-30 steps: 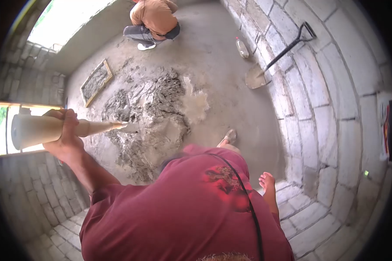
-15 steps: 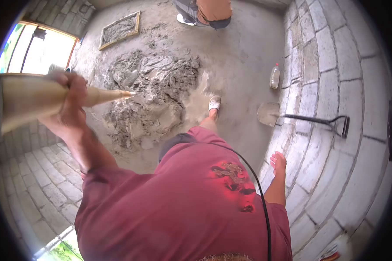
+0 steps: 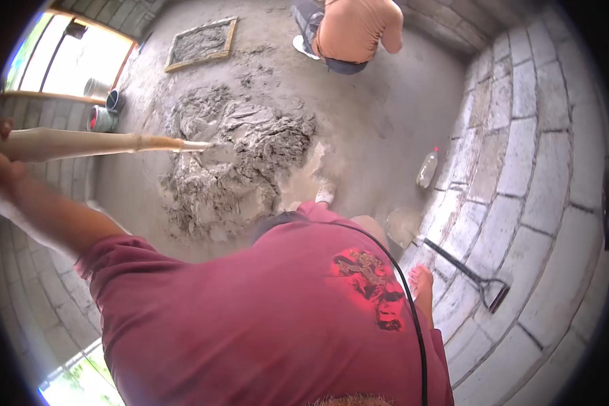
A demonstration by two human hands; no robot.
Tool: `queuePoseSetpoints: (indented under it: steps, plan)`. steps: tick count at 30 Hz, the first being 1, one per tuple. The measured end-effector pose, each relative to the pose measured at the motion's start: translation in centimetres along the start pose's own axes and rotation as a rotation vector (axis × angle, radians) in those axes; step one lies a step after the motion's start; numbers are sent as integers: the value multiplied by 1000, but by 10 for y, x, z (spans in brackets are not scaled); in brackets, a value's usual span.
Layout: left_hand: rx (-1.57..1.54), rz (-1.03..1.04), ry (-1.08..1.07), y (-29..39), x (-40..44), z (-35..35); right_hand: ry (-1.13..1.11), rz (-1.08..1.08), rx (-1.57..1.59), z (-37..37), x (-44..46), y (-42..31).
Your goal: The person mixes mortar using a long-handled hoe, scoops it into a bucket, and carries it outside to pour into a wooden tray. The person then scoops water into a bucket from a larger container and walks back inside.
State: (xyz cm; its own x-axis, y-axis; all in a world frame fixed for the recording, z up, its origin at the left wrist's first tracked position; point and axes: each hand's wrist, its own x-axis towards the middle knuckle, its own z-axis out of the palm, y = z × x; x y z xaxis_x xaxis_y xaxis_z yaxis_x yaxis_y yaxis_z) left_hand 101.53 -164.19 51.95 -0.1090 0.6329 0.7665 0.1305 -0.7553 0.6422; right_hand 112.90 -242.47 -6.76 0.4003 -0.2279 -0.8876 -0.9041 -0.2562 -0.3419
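Note:
My left hand [image 3: 5, 159] is at the far left edge, its fingers wrapped round a long pale wooden pole [image 3: 88, 143]. The pole narrows toward its far end, which meets a heap of wet grey mortar [image 3: 243, 155] on the floor. What is fixed to that end, if anything, I cannot make out. My right hand [image 3: 421, 279] hangs beside my red shirt with loosely bent fingers and nothing in it. Nearest to it is a shovel [image 3: 460, 264] with a black handle, leaning at the block wall.
A crouching person in an orange shirt [image 3: 358, 30] is at the far side. A wooden frame [image 3: 231, 37] holding mortar lies behind the heap. Buckets [image 3: 103, 119] stand at left, and a plastic bottle [image 3: 427, 170] stands by the right-hand block wall [image 3: 521, 155].
My left hand has moved out to the left edge with the pole. The view has shifted, so more of the crouching person and the buckets shows.

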Motion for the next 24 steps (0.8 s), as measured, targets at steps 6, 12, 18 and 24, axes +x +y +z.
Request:
queuePoseSetpoints:
  steps: [6,12,18,24]
  plan:
    - [39,47,88,20,-13,4,-169,-27,-123,16,48,-106]
    - [-54,-215,164,11,-55,16,-233,-256,-235,-13,120,-277]
    - [-70,-221,131,7,-120,93,-318,-428,-278,-33,143,-428]
    - [-127,-264,8,-34,-135,102,-420,-549,-379,14,153,-517]
